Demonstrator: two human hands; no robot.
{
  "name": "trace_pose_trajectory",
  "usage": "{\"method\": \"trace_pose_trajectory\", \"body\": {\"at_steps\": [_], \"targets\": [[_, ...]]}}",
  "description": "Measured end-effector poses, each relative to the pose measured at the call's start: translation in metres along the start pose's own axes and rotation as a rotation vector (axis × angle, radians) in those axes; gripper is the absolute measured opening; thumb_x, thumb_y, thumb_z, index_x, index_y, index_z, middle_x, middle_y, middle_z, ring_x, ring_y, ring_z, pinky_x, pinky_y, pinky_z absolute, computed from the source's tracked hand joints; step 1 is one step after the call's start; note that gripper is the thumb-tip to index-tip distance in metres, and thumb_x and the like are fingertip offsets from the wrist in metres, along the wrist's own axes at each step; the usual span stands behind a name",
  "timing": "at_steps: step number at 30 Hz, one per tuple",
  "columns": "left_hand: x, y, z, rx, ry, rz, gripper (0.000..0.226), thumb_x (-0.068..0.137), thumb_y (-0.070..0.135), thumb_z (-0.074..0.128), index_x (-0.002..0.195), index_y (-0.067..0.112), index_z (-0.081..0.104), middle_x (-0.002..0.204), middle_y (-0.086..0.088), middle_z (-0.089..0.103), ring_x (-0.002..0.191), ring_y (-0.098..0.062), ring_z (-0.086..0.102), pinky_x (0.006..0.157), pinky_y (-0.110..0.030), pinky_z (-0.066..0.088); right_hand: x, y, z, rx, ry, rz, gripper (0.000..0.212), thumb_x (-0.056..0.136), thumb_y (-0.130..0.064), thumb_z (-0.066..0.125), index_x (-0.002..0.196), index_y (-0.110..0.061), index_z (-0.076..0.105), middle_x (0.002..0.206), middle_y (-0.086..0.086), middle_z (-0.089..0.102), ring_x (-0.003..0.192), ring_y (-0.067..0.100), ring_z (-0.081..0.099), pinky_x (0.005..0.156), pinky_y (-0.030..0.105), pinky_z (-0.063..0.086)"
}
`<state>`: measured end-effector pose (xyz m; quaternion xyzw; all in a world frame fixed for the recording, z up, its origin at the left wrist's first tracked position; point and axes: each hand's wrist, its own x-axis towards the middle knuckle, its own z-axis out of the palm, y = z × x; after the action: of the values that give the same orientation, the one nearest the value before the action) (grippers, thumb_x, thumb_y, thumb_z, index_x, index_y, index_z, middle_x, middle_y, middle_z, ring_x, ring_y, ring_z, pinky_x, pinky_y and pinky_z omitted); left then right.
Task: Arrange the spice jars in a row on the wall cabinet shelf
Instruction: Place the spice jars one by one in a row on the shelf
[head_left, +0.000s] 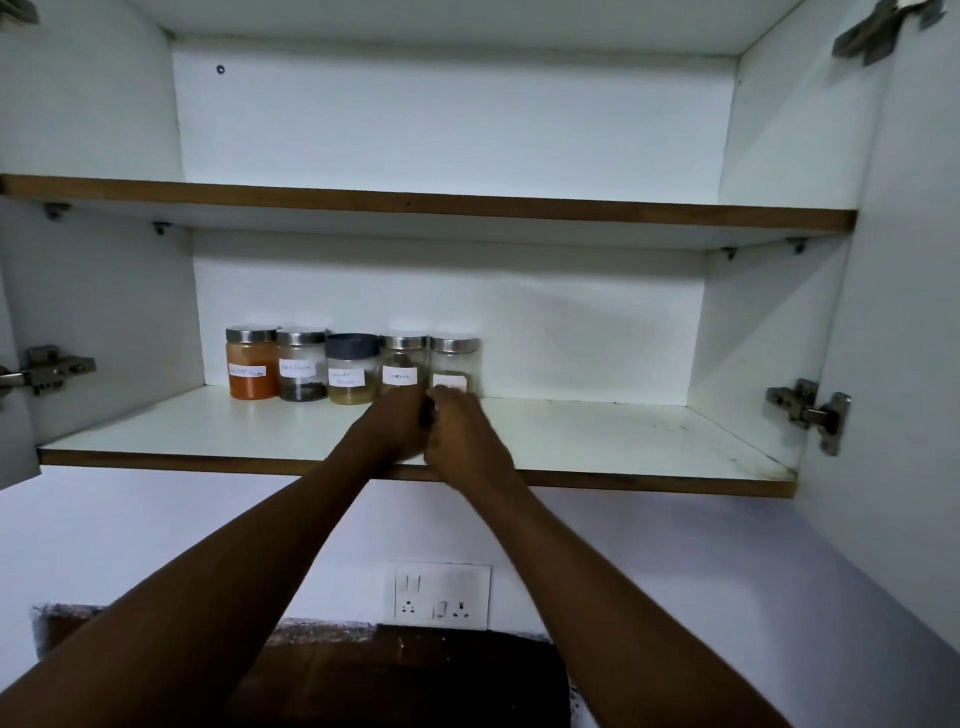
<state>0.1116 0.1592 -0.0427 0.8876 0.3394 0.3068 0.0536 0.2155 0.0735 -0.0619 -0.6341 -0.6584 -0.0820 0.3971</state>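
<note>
Open wall cabinet (779, 130) seen from below, white inside, two shelves with brown front edges. Upper shelf (415, 203) crosses the frame above centre. Lower shelf (623, 441) sits at mid-frame.

Five spice jars noted in a row on the lower shelf, left of centre, set against the back wall, upright, each touching or just beside the next. From the left: orange powder jar (251, 364), steel lid, white label; dark-seed jar (302, 366), steel lid, dark contents at the bottom; grey-lidded jar (352, 370), pale yellowish contents; fourth jar (403, 364), steel lid, contents not made out; fifth jar (455, 364), steel lid, at the right end of the row. Label writing too blurred to be read.

Both forearms are raised from the bottom of the frame to the centre. Left hand (395, 426) is placed at the base of the fourth jar; right hand (462, 431) at the base of the fifth jar. The hands are close together, nearly touching. Fingers are seen from behind and blurred; whether they are spread, flat against the glass or wrapped round the jars cannot be told.

Metal hinges noted at the cabinet sides: left hinge (49, 366) at mid-left, right hinge (810, 413) at mid-right. A white switch and socket plate (437, 595) is fixed to the wall under the cabinet, low centre. Dark surface at the bottom edge, unclear.
</note>
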Motion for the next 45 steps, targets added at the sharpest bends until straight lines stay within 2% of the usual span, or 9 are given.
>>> {"method": "trace_pose_trajectory", "body": {"at_steps": [3,5,8,10,16,28,37,41,45], "targets": [[-0.027,0.007,0.005,0.029,0.105,-0.092,0.020,0.094,0.009,0.059,0.078,0.006,0.069,0.080,-0.012,0.071,0.080,-0.031,0.068,0.065,-0.032,0.048,-0.032,-0.005,0.008,0.031,0.086,-0.084,0.062,0.089,-0.004,0.056,0.149,-0.014,0.046,0.140,0.009,0.054,0.133,0.026,0.050,0.105,0.046,0.051],[-0.061,0.004,0.016,-0.033,0.311,-0.067,0.015,0.098,0.015,0.061,0.089,0.008,0.071,0.088,-0.009,0.072,0.083,-0.025,0.068,0.070,-0.035,0.051,-0.052,-0.013,0.017,0.146,0.223,-0.195,0.050,0.089,-0.001,0.049,0.138,-0.010,0.056,0.135,0.007,0.057,0.128,0.023,0.054,0.104,0.039,0.051],[-0.125,-0.006,0.034,-0.175,0.593,0.067,0.020,0.099,0.013,0.058,0.117,0.013,0.067,0.120,0.000,0.068,0.112,-0.010,0.062,0.096,-0.027,0.051,-0.083,-0.030,0.044,0.308,0.322,-0.344,0.035,0.096,0.000,0.043,0.125,-0.007,0.061,0.131,0.003,0.056,0.123,0.016,0.058,0.102,0.029,0.050],[-0.162,-0.023,0.049,-0.226,0.610,0.055,0.038,0.101,0.019,0.052,0.137,0.011,0.060,0.145,0.000,0.058,0.138,-0.008,0.051,0.116,-0.022,0.039,-0.102,-0.044,0.072,0.394,0.302,-0.347,0.030,0.096,0.001,0.045,0.120,-0.011,0.060,0.128,-0.002,0.053,0.115,0.012,0.059,0.096,0.027,0.051],[-0.253,-0.097,0.078,-0.180,0.382,-0.131,0.050,0.097,0.028,0.047,0.143,0.011,0.055,0.154,-0.001,0.049,0.146,-0.005,0.041,0.123,-0.023,0.032,-0.156,-0.070,0.172,0.469,0.107,-0.137,0.031,0.090,-0.003,0.052,0.118,-0.017,0.058,0.124,-0.005,0.053,0.102,0.011,0.061,0.089,0.030,0.053],[-0.454,-0.276,0.149,0.025,-0.156,-0.697,0.064,0.091,0.021,0.068,0.149,0.001,0.051,0.155,-0.016,0.049,0.148,-0.031,0.043,0.123,-0.039,0.034,-0.298,-0.092,0.391,0.311,-0.679,0.274,0.050,0.097,-0.012,0.060,0.146,-0.015,0.049,0.150,0.006,0.047,0.141,0.024,0.045,0.118,0.040,0.040],[-0.516,-0.322,0.211,-0.002,-0.547,-0.917,0.097,0.082,0.034,0.080,0.160,0.016,0.026,0.165,-0.012,0.024,0.152,-0.040,0.025,0.123,-0.051,0.031,-0.363,-0.105,0.468,0.340,-0.874,0.438,0.069,0.088,-0.005,0.067,0.152,-0.014,0.041,0.156,0.008,0.045,0.148,0.026,0.040,0.121,0.044,0.038],[-0.522,-0.331,0.222,0.025,-0.501,-0.892,0.088,0.079,0.032,0.082,0.153,0.023,0.035,0.149,-0.010,0.039,0.138,-0.040,0.038,0.111,-0.054,0.045,-0.382,-0.102,0.486,0.312,-0.857,0.405,0.081,0.084,-0.008,0.075,0.155,-0.020,0.037,0.157,0.004,0.045,0.150,0.022,0.038,0.124,0.041,0.034],[-0.512,-0.322,0.211,-0.019,-0.455,-0.855,0.089,0.071,0.039,0.080,0.149,0.025,0.040,0.141,-0.008,0.046,0.134,-0.034,0.041,0.108,-0.049,0.048,-0.385,-0.099,0.483,0.251,-0.862,0.387,0.102,0.085,-0.019,0.078,0.162,-0.025,0.013,0.164,0.007,0.033,0.152,0.023,0.036,0.122,0.044,0.037]]}}
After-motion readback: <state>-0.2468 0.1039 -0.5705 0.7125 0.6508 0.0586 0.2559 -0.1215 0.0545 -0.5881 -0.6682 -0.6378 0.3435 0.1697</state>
